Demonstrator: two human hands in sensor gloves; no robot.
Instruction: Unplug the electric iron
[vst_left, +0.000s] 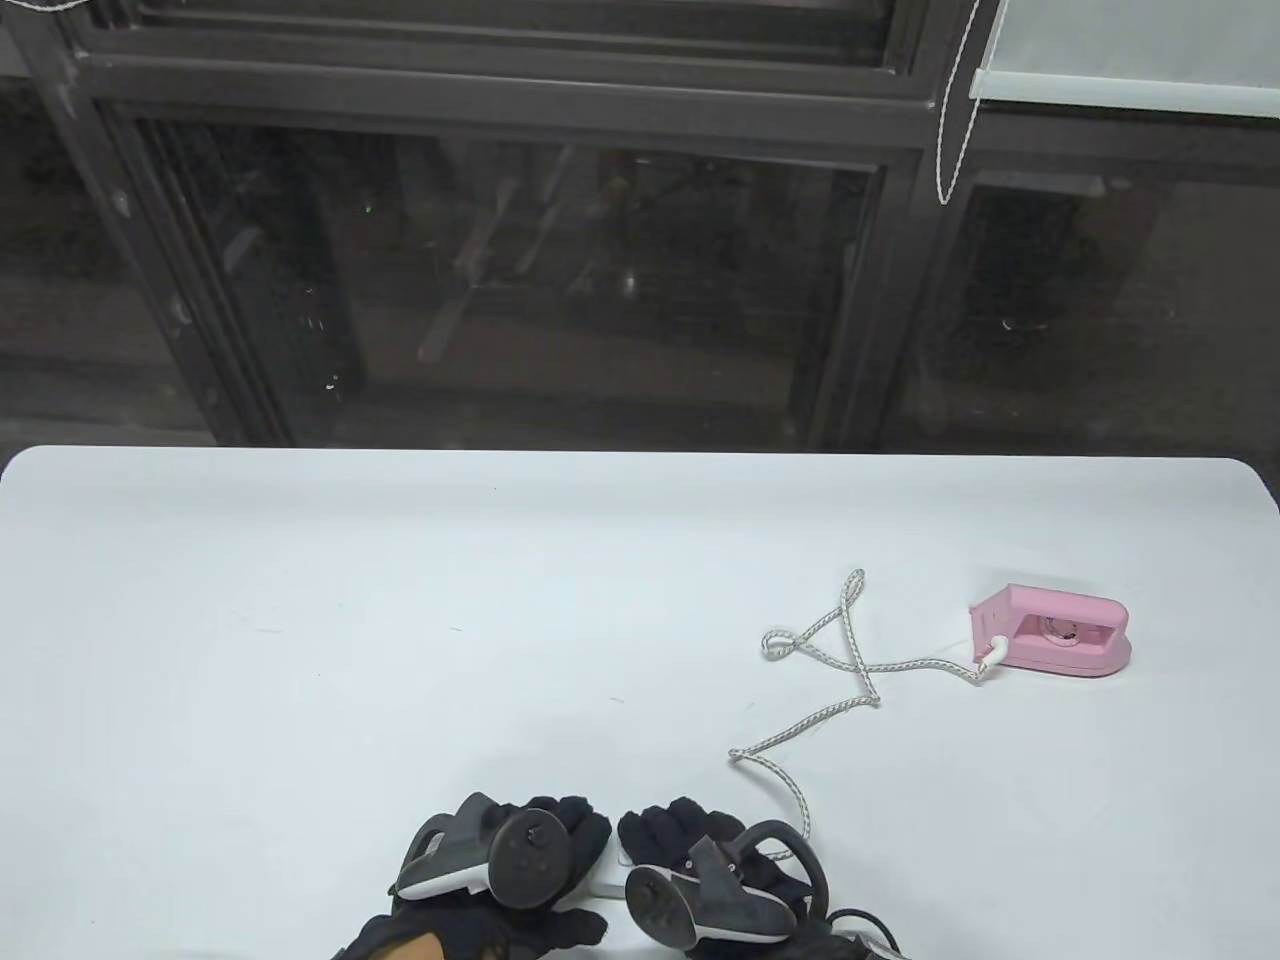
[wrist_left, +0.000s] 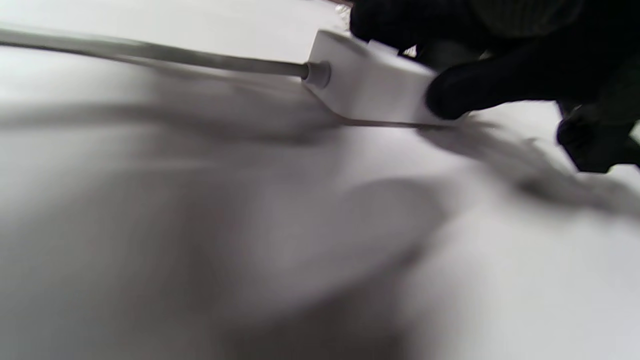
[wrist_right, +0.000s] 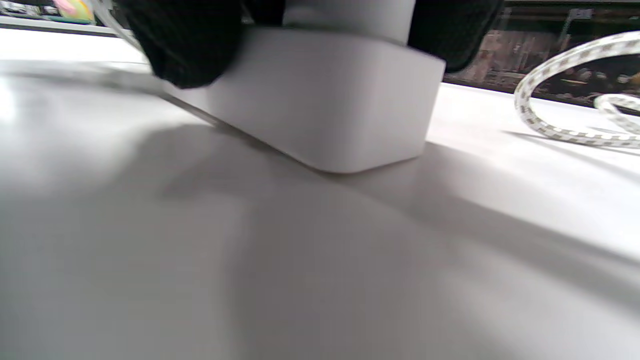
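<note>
We see the pink iron (vst_left: 1052, 633) lying on the white table (vst_left: 300, 620), far off to the right of our hands, with its braided cord (vst_left: 830, 655) looping across the table from the iron toward the right hand. Both gloved hands sit close together at the table's near edge, well apart from the iron, and between them shows a bit of a white power block (vst_left: 608, 885).

Our left hand (vst_left: 515, 865) holds that block: in the left wrist view its fingers (wrist_left: 465, 92) press on the block's top and side, and a grey cable (wrist_left: 150, 52) runs out of the block's end. The block sits tilted, one edge lifted off the table.

Our right hand (vst_left: 700, 865) rests on top of the block (wrist_right: 325, 100), fingers (wrist_right: 185, 45) curled down around a white plug (wrist_right: 350, 15) standing in it. We cannot tell whether the plug is fully seated. A loop of the cord lies just to the block's right.
</note>
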